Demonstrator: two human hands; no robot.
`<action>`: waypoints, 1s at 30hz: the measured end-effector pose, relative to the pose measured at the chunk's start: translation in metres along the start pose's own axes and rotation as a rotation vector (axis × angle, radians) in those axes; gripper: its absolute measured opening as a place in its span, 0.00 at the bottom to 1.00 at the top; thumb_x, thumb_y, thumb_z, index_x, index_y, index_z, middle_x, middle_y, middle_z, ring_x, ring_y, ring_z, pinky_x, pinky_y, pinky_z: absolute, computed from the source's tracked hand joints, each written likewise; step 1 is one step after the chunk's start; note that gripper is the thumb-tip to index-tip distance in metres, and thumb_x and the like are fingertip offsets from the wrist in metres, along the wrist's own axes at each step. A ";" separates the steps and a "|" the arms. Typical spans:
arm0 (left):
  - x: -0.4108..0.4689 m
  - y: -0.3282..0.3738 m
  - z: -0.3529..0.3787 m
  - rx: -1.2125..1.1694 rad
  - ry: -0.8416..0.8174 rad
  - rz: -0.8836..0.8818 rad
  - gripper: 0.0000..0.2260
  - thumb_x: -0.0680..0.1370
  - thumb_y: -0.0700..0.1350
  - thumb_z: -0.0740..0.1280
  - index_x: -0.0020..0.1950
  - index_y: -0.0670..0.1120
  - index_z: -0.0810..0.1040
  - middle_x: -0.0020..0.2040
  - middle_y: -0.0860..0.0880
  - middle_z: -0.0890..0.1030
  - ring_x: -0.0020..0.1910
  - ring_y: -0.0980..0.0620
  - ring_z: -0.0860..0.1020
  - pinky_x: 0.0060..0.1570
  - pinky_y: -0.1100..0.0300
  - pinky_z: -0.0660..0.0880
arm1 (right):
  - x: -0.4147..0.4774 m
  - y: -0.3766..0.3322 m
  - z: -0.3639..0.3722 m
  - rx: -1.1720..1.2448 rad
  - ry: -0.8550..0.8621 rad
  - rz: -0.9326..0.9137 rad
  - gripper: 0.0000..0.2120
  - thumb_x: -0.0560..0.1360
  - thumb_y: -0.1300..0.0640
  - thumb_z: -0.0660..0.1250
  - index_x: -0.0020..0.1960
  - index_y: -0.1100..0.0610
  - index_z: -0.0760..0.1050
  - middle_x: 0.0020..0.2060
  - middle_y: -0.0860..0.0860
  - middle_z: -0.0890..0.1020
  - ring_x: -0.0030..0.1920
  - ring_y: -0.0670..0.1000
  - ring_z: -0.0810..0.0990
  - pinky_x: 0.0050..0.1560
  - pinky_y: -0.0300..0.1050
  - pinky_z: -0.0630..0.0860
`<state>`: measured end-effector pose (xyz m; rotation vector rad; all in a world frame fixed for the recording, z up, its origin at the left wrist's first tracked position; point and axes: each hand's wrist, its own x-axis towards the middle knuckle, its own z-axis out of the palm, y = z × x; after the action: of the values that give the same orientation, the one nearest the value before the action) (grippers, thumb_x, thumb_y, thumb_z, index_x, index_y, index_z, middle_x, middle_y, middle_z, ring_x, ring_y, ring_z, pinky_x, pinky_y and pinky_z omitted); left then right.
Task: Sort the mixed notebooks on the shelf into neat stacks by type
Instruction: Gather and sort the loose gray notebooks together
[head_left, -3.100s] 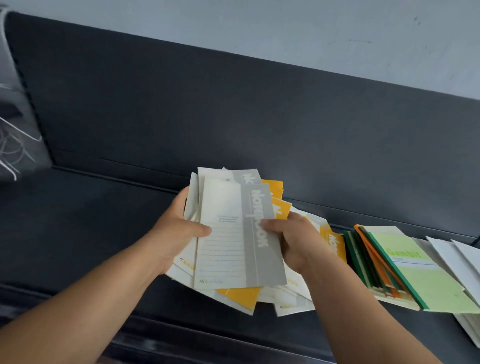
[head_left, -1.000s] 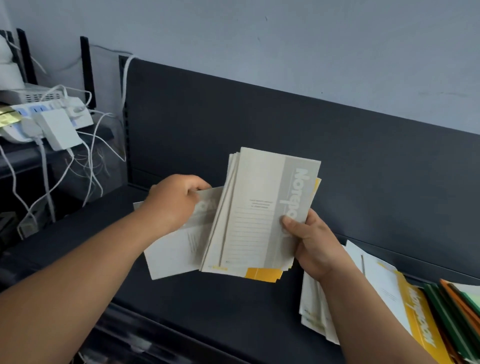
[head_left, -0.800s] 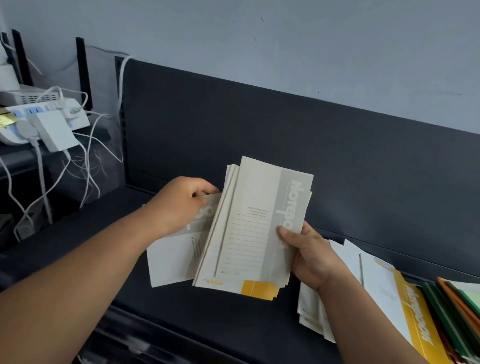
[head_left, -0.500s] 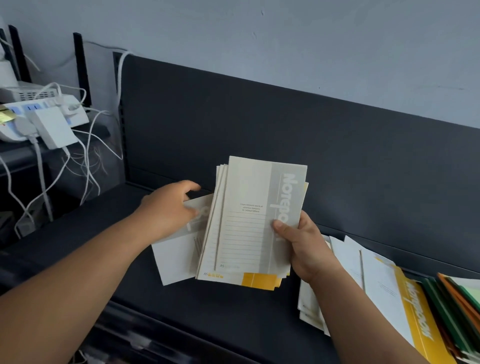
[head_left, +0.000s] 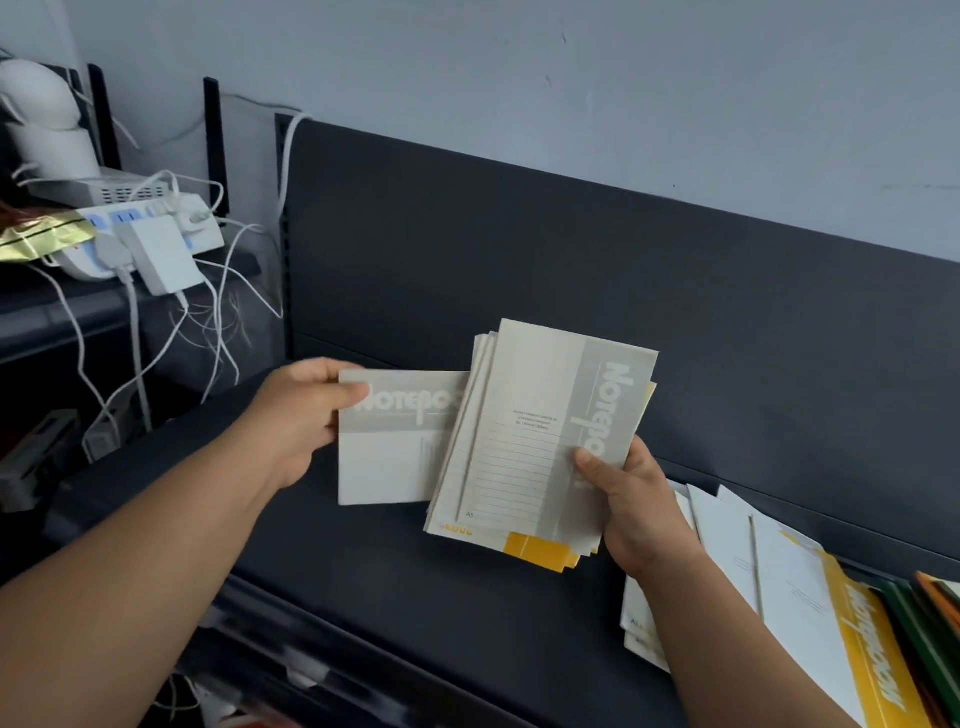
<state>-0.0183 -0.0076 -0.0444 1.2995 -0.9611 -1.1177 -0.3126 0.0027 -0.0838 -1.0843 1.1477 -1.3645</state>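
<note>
Fingers (head_left: 343, 395) of the left hand (head_left: 296, 415): thumb laid on the cover and the others curled behind, pinching the left end of a single notebook (head_left: 395, 457), grey and white, turned sideways so that its title band runs along the top. Fingers (head_left: 589, 460) of the right hand (head_left: 634, 504): thumb pressed on the front cover and the rest wrapped behind, gripping the lower right corner of a stack (head_left: 540, 431) of grey-and-white notebooks, slightly fanned and held nearly upright.

The single notebook lies left of the stack, with its right end hidden behind the stack's left edge. A yellow cover (head_left: 535, 551) shows at the bottom edge of the stack. Below the stack runs the dark shelf (head_left: 415, 597); behind the stack stands the shelf's dark back panel (head_left: 519, 234). Right of the stack and lower, a loose pile (head_left: 789, 587) of white-and-yellow notebooks rests on the shelf, overlapping one another. Farther right of the stack, at the frame edge, lie green and orange notebooks (head_left: 930, 603). Well left of the stack and higher, a white power strip (head_left: 156, 228) with trailing cables (head_left: 218, 312) sits on a neighbouring ledge.
</note>
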 end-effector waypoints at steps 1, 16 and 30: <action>0.001 0.007 0.003 -0.015 0.019 0.054 0.06 0.75 0.35 0.69 0.44 0.45 0.80 0.41 0.46 0.83 0.41 0.47 0.82 0.41 0.55 0.77 | 0.000 0.000 0.001 -0.023 -0.014 -0.006 0.15 0.76 0.65 0.67 0.61 0.54 0.75 0.54 0.51 0.85 0.56 0.57 0.82 0.56 0.57 0.78; 0.009 0.113 0.073 0.708 -0.377 0.282 0.01 0.76 0.45 0.70 0.45 0.50 0.82 0.51 0.54 0.81 0.53 0.57 0.76 0.52 0.59 0.68 | -0.004 -0.003 0.014 -0.035 -0.186 0.021 0.17 0.75 0.70 0.66 0.60 0.56 0.76 0.54 0.54 0.85 0.56 0.58 0.82 0.60 0.56 0.76; 0.002 0.057 0.050 0.115 -0.298 0.230 0.52 0.55 0.72 0.73 0.75 0.55 0.62 0.72 0.55 0.69 0.71 0.52 0.66 0.70 0.54 0.60 | -0.006 0.002 0.005 0.084 -0.099 0.064 0.14 0.75 0.70 0.66 0.56 0.56 0.77 0.51 0.55 0.85 0.51 0.56 0.83 0.54 0.55 0.78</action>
<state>-0.0623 -0.0243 0.0149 1.0964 -1.3772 -1.1068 -0.3070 0.0083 -0.0854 -1.0345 1.0358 -1.2835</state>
